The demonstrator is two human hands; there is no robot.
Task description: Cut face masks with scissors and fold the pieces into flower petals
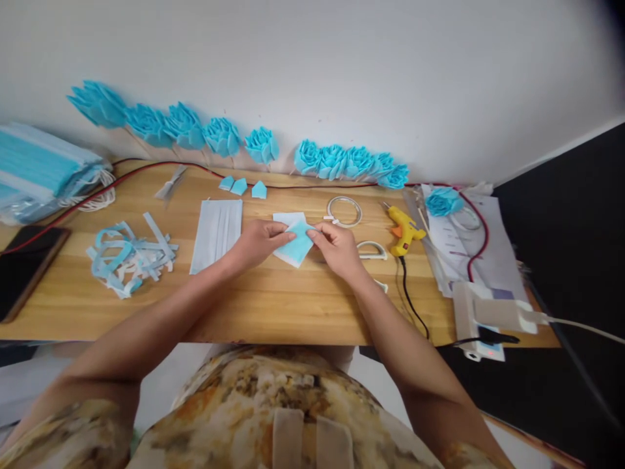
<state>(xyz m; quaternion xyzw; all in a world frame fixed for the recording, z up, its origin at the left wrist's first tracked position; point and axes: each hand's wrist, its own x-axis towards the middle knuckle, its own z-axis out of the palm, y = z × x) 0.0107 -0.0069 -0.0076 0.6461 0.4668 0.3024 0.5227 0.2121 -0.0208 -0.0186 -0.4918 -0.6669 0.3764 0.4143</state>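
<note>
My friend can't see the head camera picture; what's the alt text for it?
The left hand and right hand pinch a small light-blue sheet at a wooden table. A pleated face mask and cut strips lie to the left, a yellow hot glue gun to the right; blue flowers line the white wall.

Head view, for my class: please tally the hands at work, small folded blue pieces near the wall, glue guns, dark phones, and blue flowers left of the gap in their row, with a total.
Hands: 2
Small blue pieces: 3
Glue gun: 1
Phone: 1
Blue flowers: 5
Total: 12
</note>
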